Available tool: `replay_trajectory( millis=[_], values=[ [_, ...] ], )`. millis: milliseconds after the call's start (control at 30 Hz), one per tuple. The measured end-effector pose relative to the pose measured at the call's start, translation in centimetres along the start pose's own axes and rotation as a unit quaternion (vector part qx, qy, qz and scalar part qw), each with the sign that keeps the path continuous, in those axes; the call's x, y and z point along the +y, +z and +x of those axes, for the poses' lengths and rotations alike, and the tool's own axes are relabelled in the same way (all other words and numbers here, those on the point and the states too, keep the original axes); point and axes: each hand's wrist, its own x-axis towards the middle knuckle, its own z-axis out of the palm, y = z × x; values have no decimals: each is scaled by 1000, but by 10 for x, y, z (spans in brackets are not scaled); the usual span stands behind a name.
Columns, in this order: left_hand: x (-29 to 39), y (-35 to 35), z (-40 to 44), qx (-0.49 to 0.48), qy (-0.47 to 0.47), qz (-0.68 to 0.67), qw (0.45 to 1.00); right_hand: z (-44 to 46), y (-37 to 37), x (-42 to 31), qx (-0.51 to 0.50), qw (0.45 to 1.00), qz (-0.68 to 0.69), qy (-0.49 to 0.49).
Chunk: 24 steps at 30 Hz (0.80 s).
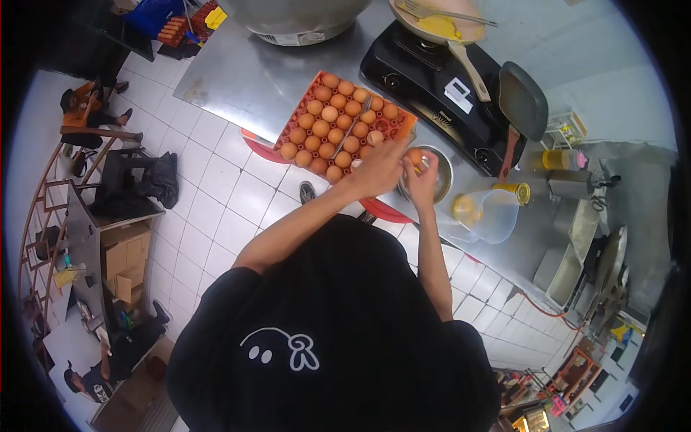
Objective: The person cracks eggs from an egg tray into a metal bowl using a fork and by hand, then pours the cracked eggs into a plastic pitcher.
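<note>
My right hand [423, 178] is closed on a brown egg [415, 155] above a round metal bowl [444, 177]. Beside it, my left hand [380, 169] reaches over the near right corner of the egg tray, fingers stretched out next to the held egg; its fingertips are partly unclear. The orange-red tray [403, 124] carries several brown eggs, and a few of its cups on the right are empty. A fork [353, 126] lies across the eggs. To the right of the bowl stands a clear plastic jug [497, 216] with yellow contents at its bottom.
Behind the bowl is a black gas stove [439, 101] with a pan [432, 25] holding yellow food and a fork. A dark square pan [523, 101] sits at its right. A large metal pot [299, 18] stands at the back. Other people are at the far left.
</note>
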Motion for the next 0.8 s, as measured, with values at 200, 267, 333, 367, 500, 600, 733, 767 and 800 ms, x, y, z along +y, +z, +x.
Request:
replay_trajectory(
  millis=[200,267,333,367,500,600,733,767,800],
  values=[
    [-38,-111,-58,85,-173,-143,971,73,56,-45,-73,969,-220,91],
    [-48,-135,-88,130,-182,-134,965,85,62,-37,-69,939,-335,30],
    [-57,-150,-120,145,-208,-147,956,90,64,-40,-67,893,-443,-28],
    [-66,-151,-138,176,-236,-166,941,90,64,-46,-59,900,-432,-11],
    [-93,-157,-199,221,-327,-220,892,110,62,-40,3,925,-374,-73],
    [-99,-158,-215,232,-349,-226,879,137,73,-41,-33,902,-429,-36],
    [-99,-166,-213,228,-330,-209,892,146,86,-58,-61,844,-531,34],
    [-100,-168,-209,226,-329,-209,893,145,89,-63,-59,845,-530,36],
    [-99,-170,-202,221,-321,-218,895,146,90,-64,-64,830,-552,43]
  ],
)
